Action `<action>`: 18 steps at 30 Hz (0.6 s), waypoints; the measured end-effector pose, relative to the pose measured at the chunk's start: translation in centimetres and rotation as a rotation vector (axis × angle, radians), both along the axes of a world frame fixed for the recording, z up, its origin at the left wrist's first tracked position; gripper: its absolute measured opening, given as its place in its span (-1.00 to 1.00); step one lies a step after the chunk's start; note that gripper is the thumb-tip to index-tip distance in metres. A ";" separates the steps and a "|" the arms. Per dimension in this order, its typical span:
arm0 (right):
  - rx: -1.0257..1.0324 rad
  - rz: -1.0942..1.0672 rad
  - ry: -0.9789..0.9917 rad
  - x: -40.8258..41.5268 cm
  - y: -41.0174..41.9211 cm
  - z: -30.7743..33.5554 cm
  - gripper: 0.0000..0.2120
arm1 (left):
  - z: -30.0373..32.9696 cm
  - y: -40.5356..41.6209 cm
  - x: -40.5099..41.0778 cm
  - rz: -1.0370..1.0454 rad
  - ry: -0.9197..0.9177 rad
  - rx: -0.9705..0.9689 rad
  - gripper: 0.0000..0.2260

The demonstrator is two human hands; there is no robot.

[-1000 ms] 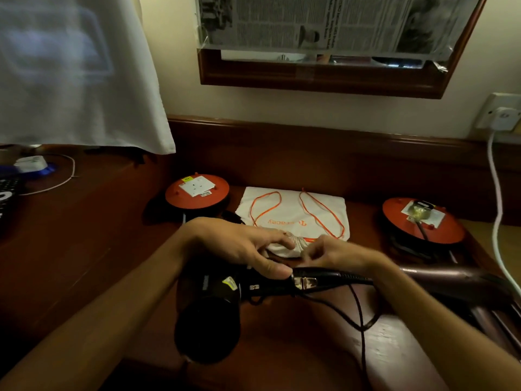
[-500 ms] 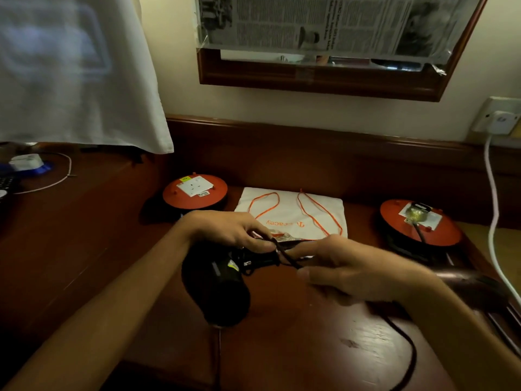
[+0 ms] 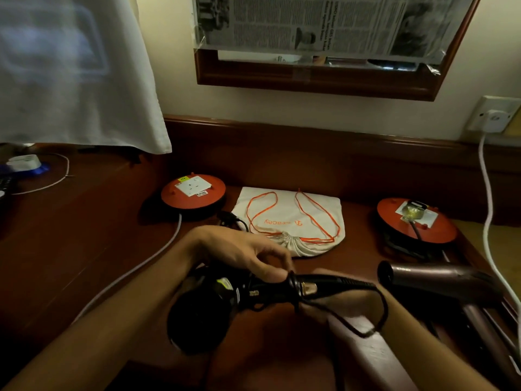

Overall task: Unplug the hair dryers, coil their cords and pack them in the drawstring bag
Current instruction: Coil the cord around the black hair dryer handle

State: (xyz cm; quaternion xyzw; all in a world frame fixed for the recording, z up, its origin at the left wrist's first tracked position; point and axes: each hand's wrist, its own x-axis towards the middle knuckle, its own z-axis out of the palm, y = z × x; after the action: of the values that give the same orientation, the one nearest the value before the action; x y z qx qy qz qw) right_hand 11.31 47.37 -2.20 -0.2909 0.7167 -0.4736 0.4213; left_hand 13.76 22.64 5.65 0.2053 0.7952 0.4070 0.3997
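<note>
My left hand grips the handle of a black hair dryer held low over the wooden desk, thumb pinning its black cord against the handle. My right hand is under the handle, mostly hidden, with the cord looping around it. A white drawstring bag with orange strings lies flat behind, its mouth cinched. A brown hair dryer lies at the right, its cord plugged into the right orange extension reel.
A second orange reel with an empty socket sits left of the bag, its white cable trailing toward me. A white plug and cable hang from the wall socket at right. White cloth hangs at upper left. A framed mirror is on the wall.
My right hand went from on top of the cord to underneath the handle, carrying the cord around it. The black dryer tipped lower and closer to me.
</note>
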 end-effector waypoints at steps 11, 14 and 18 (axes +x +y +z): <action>0.499 0.250 0.716 -1.7 -3.3 10.3 -0.84 | -0.9 0.7 -0.9 -0.051 0.204 -0.247 -0.63; 0.492 0.148 0.789 0.2 -4.6 9.7 -0.81 | -0.8 0.5 -1.3 -0.047 0.290 -0.296 -0.65; 0.455 0.082 0.809 1.4 -5.0 9.4 -0.81 | -0.6 -0.5 -1.4 0.004 0.281 -0.248 -0.69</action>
State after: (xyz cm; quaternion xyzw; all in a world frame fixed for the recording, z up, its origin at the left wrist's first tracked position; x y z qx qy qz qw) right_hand 12.74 42.35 7.17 -0.3806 0.8970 -0.1358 0.1793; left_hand 12.35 22.15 5.06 0.2078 0.8878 0.2737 0.3061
